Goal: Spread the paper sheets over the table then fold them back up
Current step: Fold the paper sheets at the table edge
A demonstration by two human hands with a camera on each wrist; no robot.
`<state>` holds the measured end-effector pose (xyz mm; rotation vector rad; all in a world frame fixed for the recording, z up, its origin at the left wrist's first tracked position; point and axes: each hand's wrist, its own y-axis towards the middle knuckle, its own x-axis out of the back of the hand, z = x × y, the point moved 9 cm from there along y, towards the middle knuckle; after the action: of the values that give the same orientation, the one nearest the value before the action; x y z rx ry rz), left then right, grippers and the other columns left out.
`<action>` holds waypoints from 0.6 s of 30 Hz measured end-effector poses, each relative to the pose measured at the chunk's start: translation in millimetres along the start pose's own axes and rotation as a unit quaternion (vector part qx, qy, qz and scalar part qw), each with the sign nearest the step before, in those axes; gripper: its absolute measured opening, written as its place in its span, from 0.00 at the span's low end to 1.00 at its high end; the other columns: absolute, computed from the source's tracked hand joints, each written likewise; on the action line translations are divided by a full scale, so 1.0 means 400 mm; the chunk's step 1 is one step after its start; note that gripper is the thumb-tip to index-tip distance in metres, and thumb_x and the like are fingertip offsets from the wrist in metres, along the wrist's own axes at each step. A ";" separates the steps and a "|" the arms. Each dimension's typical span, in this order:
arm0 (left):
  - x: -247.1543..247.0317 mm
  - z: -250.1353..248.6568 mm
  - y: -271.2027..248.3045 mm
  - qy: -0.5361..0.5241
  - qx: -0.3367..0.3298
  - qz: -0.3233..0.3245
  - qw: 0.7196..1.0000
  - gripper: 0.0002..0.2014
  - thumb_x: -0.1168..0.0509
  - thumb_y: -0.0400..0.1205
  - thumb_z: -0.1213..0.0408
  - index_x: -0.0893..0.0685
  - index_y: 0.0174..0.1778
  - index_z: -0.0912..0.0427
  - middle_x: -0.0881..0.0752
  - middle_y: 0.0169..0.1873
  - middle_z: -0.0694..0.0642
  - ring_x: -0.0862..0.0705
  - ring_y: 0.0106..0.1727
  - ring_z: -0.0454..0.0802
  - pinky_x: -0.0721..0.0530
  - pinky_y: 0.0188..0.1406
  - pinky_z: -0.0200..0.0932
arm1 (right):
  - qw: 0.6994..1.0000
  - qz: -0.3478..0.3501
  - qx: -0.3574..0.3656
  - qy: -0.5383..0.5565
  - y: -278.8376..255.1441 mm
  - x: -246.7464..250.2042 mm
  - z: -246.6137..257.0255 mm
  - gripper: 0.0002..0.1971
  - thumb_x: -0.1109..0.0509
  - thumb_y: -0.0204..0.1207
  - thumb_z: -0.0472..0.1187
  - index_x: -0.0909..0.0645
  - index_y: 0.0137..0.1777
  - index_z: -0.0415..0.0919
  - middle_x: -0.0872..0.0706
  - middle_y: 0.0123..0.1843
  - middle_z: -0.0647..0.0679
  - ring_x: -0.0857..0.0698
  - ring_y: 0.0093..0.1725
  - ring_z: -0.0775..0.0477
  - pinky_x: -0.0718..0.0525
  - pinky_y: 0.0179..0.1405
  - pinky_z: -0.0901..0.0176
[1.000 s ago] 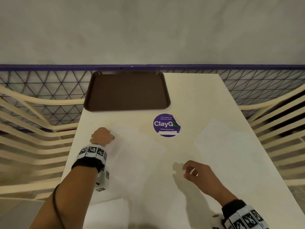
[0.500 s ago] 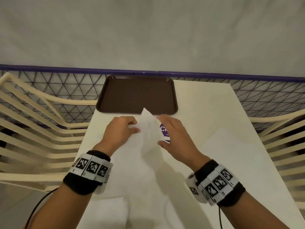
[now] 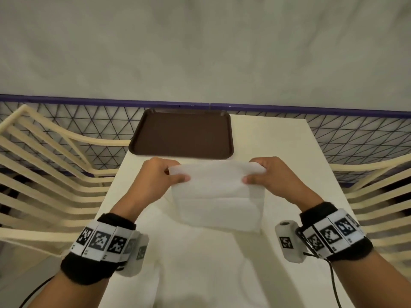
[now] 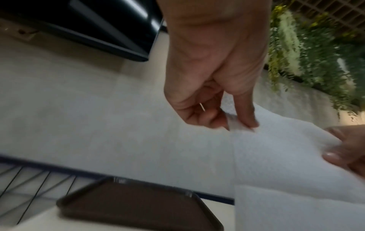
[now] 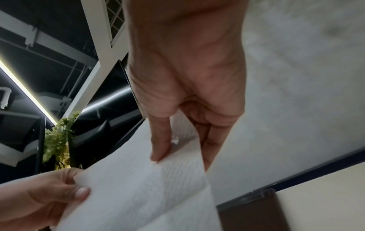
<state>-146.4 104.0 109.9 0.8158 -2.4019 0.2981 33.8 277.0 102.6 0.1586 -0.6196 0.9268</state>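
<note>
A white paper sheet (image 3: pixel 218 196) hangs in the air above the cream table (image 3: pixel 284 138), doubled over with fold lines across it. My left hand (image 3: pixel 175 174) pinches its upper left corner between thumb and fingers. My right hand (image 3: pixel 253 174) pinches the upper right corner the same way. The left wrist view shows the left hand (image 4: pixel 242 125) gripping the sheet (image 4: pixel 276 156) at its edge. In the right wrist view the right hand (image 5: pixel 177 153) has its thumb on top of the sheet (image 5: pixel 148 187) and fingers beneath. Another pale sheet (image 3: pixel 189 274) lies flat under my wrists.
A brown tray (image 3: pixel 182 132) sits at the table's far end, just beyond the held sheet. Cream slatted chairs (image 3: pixel 44 174) flank the table on both sides. A purple-topped mesh fence (image 3: pixel 355 130) and a grey wall run behind it.
The sheet that lay flat under my left hand has been lifted off the table. My right hand came over to it, and both hands now hold it up by its top corners.
</note>
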 end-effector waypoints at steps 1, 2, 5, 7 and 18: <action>-0.007 0.004 -0.008 -0.030 0.005 -0.019 0.999 0.08 0.24 0.70 0.63 0.13 0.27 0.48 0.17 0.21 0.44 0.26 0.25 0.42 0.31 0.26 0.33 | 1.000 -0.013 -0.004 0.014 -0.013 0.011 -0.022 0.06 0.24 0.68 0.34 0.17 0.34 0.43 0.17 0.32 0.52 0.21 0.28 0.60 0.26 0.28 0.72; -0.017 0.005 -0.019 -0.061 0.007 -0.037 0.997 0.07 0.24 0.70 0.64 0.12 0.29 0.48 0.18 0.20 0.43 0.28 0.24 0.41 0.31 0.25 0.32 | 0.999 -0.033 -0.001 0.022 -0.028 0.023 -0.041 0.05 0.24 0.69 0.33 0.17 0.34 0.40 0.18 0.31 0.51 0.23 0.27 0.59 0.28 0.28 0.70; -0.057 0.001 -0.069 -0.145 0.009 -0.069 0.987 0.07 0.26 0.72 0.70 0.11 0.32 0.53 0.17 0.19 0.46 0.28 0.20 0.41 0.28 0.24 0.31 | 0.990 -0.118 0.025 0.078 -0.100 0.056 -0.082 0.08 0.26 0.70 0.30 0.17 0.32 0.41 0.19 0.27 0.54 0.25 0.27 0.58 0.30 0.27 0.71; -0.090 0.007 -0.116 -0.191 0.009 -0.064 0.979 0.09 0.28 0.72 0.77 0.11 0.33 0.57 0.14 0.21 0.50 0.22 0.21 0.41 0.24 0.23 0.31 | 0.983 -0.137 0.039 0.113 -0.160 0.051 -0.109 0.09 0.25 0.69 0.27 0.14 0.34 0.43 0.12 0.31 0.56 0.18 0.32 0.61 0.24 0.35 0.73; -0.351 0.285 -0.354 -0.164 0.179 0.107 0.964 0.15 0.24 0.67 0.77 0.08 0.30 0.49 0.08 0.35 0.51 0.11 0.37 0.43 0.15 0.44 0.31 | 0.992 0.017 -0.057 0.109 -0.353 -0.184 -0.387 0.19 0.19 0.62 0.32 0.13 0.30 0.64 0.09 0.42 0.61 0.12 0.50 0.61 0.20 0.55 0.72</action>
<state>-20.2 17.8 -61.5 0.8113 -2.8007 0.7520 178.9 200.0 -46.7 -0.0557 -0.4719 0.9246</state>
